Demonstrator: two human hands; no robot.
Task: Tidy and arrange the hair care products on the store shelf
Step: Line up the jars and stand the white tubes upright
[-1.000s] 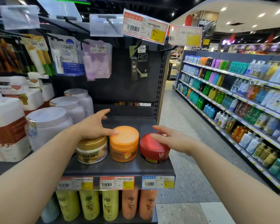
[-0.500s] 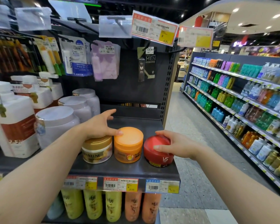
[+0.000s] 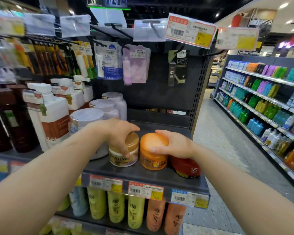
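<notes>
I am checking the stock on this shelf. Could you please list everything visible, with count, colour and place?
gold-lid jar: one, front shelf, left
orange jar: one, middle
red jar: one, right
lilac-lid tubs: three, behind
white jugs: several, brown labels, left
price tags: three, shelf edge
tubes: green, orange, below
hanging packs: pegboard above
left hand: fingers grip gold-lid jar
right hand: fingers grip orange jar

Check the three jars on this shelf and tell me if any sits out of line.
The red jar does: it leans to one side and sits nearer the shelf edge than the orange jar and gold-lidded jar, which stand upright side by side.
</notes>
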